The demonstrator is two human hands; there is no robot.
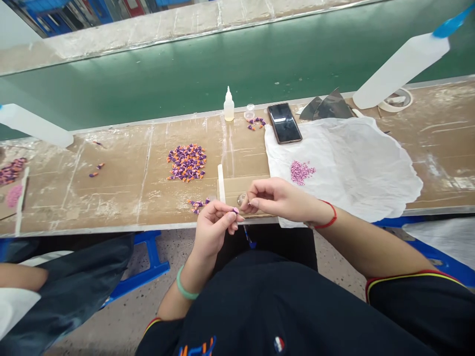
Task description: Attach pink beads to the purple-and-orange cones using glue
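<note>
My left hand (216,225) is closed in a pinch on a small purple piece (235,210) at the table's front edge. My right hand (276,199) is beside it, fingers pinched together on something tiny that I cannot make out, close to a small clear cap (241,200). A few purple and orange pieces (198,203) lie just left of my hands. A bigger pile of purple and orange pieces (186,162) sits farther back. Tiny pink beads (301,171) lie on a white sheet (356,168) to the right.
A small glue bottle (229,105), a clear cup (250,111) and a black phone (284,123) stand at the back of the table. Large white bottles (399,66) (33,125) lean at both sides. Another person's arm (18,277) is at lower left.
</note>
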